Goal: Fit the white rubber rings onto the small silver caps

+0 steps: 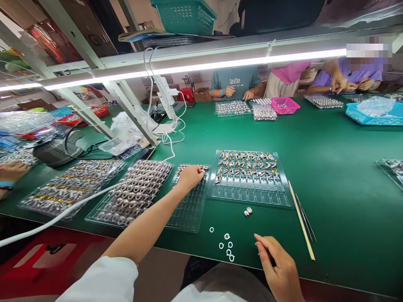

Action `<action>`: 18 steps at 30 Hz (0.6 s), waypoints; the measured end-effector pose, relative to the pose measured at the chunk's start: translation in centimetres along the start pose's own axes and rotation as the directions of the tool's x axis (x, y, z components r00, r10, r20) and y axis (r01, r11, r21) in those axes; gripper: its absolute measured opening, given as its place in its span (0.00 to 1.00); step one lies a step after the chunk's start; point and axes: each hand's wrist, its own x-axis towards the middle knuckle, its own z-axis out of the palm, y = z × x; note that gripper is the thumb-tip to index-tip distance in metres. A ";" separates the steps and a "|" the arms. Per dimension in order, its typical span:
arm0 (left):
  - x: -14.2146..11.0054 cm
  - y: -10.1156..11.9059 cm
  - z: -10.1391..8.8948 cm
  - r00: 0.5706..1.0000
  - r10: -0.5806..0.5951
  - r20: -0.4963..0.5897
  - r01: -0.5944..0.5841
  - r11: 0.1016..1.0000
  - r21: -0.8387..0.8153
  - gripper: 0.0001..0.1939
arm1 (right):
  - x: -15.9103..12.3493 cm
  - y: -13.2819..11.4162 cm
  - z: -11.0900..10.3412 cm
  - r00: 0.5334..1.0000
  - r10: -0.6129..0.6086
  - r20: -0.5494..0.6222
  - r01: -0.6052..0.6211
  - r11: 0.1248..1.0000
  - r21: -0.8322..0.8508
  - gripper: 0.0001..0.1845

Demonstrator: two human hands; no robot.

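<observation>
My left hand (190, 178) reaches over a clear plastic tray (186, 214), its fingers pinched at the small grey-white parts in the far rows; whatever lies between the fingertips is hidden. Near the front edge of the table, my right hand (279, 265) is closed, with thumb and forefinger tips close together. I cannot make out anything in it. Two small rounded white-grey pieces (248, 212) lie beyond this hand. Several thin white rings (228, 252) are scattered to its left. Another clear tray (252, 192) holds rows of small parts with yellow tabs in its far half.
A wooden stick (301, 222) and metal tweezers (306, 219) lie at right. Filled trays (138, 188) stand at left, crossed by a thick white cable (78, 204). A lit lamp bar (201, 66) hangs overhead. Across the green table, other people work near a pink basket (285, 106).
</observation>
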 end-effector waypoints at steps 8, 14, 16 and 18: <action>-0.5 0.7 -0.3 0.998 0.041 -0.051 -0.037 0.997 0.063 0.15 | -0.5 0.4 0.4 0.999 -0.037 -0.012 0.037 0.999 -0.021 0.13; -4.7 4.0 0.1 0.962 0.269 -0.033 -0.271 0.960 -0.073 0.12 | -0.3 -0.2 0.3 1.000 -0.022 0.010 0.022 0.999 -0.036 0.12; -6.8 5.7 0.5 0.911 0.409 0.046 -0.398 0.904 -0.157 0.11 | -0.2 -0.5 0.2 1.000 -0.007 0.021 0.007 1.000 -0.023 0.12; -8.2 7.2 0.8 0.857 0.508 0.091 -0.483 0.851 -0.206 0.10 | -0.2 -0.6 0.1 0.999 0.029 0.026 -0.029 1.000 -0.002 0.12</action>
